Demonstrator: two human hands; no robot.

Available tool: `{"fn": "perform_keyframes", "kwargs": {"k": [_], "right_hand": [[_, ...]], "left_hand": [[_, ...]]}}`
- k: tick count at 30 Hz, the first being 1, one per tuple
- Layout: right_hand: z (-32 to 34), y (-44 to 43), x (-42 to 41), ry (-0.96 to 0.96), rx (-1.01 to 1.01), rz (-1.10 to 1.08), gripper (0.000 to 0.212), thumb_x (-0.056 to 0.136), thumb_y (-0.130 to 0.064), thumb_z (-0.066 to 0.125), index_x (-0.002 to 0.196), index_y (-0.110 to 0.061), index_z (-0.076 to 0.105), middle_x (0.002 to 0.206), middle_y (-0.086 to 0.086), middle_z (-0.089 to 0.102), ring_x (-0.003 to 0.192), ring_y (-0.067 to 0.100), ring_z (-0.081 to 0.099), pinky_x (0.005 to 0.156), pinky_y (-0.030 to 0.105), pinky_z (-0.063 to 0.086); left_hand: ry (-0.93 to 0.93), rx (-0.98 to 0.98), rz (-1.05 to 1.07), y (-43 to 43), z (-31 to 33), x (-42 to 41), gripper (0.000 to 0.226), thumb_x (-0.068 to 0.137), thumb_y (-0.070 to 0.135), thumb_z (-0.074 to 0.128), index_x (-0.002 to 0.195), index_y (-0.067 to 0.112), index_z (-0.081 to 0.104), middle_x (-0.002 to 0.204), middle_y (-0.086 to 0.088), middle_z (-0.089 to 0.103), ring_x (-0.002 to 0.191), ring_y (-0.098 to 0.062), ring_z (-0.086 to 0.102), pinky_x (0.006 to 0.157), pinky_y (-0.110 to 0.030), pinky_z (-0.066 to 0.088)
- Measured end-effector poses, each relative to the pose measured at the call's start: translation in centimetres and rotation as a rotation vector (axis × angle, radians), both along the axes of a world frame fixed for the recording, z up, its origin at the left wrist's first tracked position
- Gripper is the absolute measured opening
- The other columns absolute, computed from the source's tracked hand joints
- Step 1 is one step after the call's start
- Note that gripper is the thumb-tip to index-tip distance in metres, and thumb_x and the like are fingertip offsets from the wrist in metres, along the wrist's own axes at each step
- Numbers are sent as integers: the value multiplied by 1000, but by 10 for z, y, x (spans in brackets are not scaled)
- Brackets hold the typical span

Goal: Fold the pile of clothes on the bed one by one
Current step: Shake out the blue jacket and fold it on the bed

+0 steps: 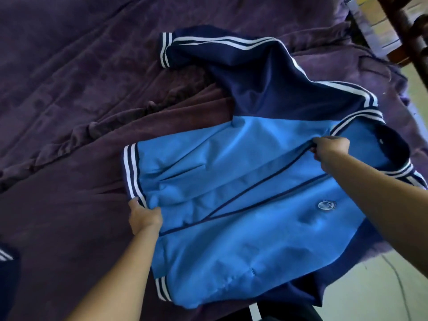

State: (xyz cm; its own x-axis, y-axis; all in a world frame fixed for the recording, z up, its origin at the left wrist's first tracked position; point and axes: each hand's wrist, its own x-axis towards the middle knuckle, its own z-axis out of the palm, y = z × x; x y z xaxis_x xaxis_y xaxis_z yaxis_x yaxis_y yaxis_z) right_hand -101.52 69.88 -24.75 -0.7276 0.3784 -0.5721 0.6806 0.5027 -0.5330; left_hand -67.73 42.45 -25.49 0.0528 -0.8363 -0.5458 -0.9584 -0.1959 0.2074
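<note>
Left hand (pixel 144 216) pinches the jacket's (pixel 243 205) striped hem on the near left, right hand (pixel 331 150) grips the front edge just below the collar (pixel 393 144) on the right. The blue jacket lies front-up across the purple bedspread (pixel 69 89), one navy sleeve (pixel 220 52) flung to the far side, round badge (pixel 326 204) showing near the right forearm.

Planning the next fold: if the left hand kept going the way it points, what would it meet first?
The left hand already grips the jacket at its striped hem; beyond lies the purple blanket.
</note>
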Motion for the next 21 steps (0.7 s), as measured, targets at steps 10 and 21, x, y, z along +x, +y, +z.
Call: {"fn": "perform_keyframes", "kwargs": {"k": [10,21], "right_hand": [[11,99,54,61,342,474,42,83,-7,54,124,-16,56,115,17,65,108,40,56,90,43,44],[20,127,72,63,682,870,50,85,-21,63,131,-22,43,103,23,58,96,39,58,76,43,47]], "left_hand": [[101,-147,-726,26,19,0,17,82,6,58,96,10,66,102,-13,64,95,-35,61,74,-40,47],[-82,-66,-857,83,15,40,12,92,24,55,97,15,61,103,-8,61,102,-30,55,76,-40,46]]}}
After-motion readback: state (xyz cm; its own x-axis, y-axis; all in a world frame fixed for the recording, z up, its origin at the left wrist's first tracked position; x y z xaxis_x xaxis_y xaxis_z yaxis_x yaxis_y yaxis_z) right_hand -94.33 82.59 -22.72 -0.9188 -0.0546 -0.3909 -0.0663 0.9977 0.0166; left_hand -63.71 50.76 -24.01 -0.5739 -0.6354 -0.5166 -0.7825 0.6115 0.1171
